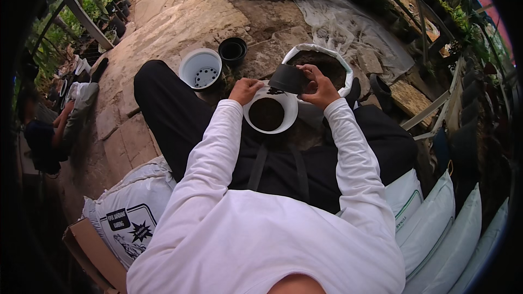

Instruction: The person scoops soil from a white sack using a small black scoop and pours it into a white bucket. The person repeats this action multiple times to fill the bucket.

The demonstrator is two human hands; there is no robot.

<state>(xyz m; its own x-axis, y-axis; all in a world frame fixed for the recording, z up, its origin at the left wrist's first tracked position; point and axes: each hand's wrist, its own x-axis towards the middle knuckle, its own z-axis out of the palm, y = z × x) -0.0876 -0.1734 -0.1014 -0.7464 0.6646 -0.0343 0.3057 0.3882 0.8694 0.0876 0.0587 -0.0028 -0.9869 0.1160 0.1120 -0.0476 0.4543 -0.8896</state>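
My right hand (322,88) grips a small black plastic pot (288,79), tipped on its side over a white plastic pot (291,121). Dark soil (266,113) fills the lower part of the white pot, and a dark clump hangs below the black pot's mouth. With its fingers at the white pot's upper left rim, my left hand (246,90) holds that pot between my legs. Just beyond my right hand stands an open white sack (348,74) with its edge rolled down and dark soil inside.
Left of the sack stand an unfilled white pot (200,69) with drain holes and nested black pots (233,51). A clear plastic sheet (347,28) lies on the stone paving. Full sacks flank me at left (130,208) and right (429,208). Another person (49,134) sits far left.
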